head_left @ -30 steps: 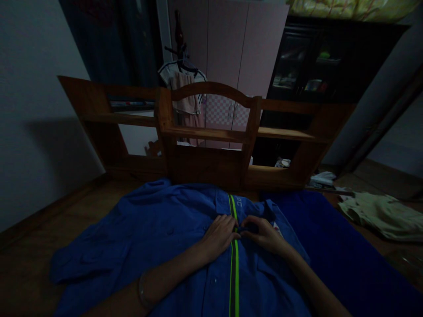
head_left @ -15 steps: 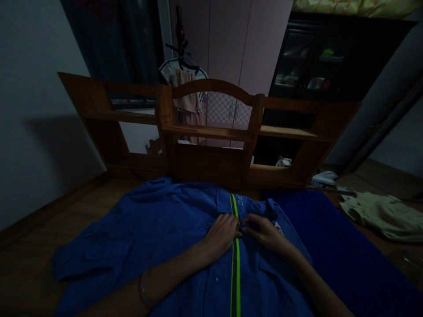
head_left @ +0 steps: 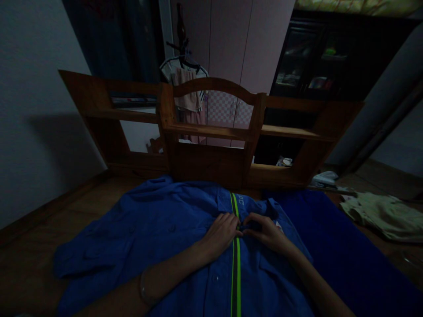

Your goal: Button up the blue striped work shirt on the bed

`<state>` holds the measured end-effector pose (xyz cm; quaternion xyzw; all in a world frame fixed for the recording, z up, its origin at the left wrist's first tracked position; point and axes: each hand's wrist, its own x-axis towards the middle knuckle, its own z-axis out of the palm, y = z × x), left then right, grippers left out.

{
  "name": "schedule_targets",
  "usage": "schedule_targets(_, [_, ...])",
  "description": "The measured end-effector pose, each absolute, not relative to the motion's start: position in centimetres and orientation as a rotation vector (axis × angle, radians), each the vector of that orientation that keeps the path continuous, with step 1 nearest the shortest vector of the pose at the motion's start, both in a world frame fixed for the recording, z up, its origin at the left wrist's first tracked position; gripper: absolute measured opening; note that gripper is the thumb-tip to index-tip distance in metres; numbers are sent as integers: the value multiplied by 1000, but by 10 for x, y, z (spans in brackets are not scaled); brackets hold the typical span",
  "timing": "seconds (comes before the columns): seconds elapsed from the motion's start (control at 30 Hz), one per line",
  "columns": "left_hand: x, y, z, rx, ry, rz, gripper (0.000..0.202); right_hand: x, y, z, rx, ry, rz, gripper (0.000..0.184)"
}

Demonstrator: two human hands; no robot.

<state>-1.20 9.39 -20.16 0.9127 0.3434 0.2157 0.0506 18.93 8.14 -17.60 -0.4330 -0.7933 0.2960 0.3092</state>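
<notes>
A blue work jacket (head_left: 155,224) with a yellow-green and dark stripe lies spread out in front of me. Several buttons show on it, one of them a button (head_left: 215,278) below my left wrist. My left hand (head_left: 222,233) pinches the cloth at the stripe, its fingers bent together. Just to its right, my right hand (head_left: 266,231) pinches a small fold of the same jacket between thumb and forefinger. The fingertips of both hands nearly meet at the stripe. Whatever small part sits between them is too dark to make out.
A wooden shelf unit (head_left: 211,130) stands behind the jacket. To the right lie a dark blue cloth (head_left: 330,246) and a pale garment (head_left: 380,215). Clothes (head_left: 187,88) hang from a stand beyond the shelf, and a white wall (head_left: 42,114) rises at the left.
Both hands keep their pinch on the jacket at nearly the same spot, with only slight finger movement. The view has shifted a little.
</notes>
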Motion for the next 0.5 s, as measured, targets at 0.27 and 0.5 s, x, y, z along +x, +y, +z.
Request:
schedule_targets(0.27, [-14, 94, -195, 2818, 1009, 610, 23, 188, 79, -177, -1125, -2123, 783, 11])
schedule_targets(0.5, [-17, 95, -191, 2744, 971, 635, 23, 188, 79, -176, -1133, -2152, 759, 15])
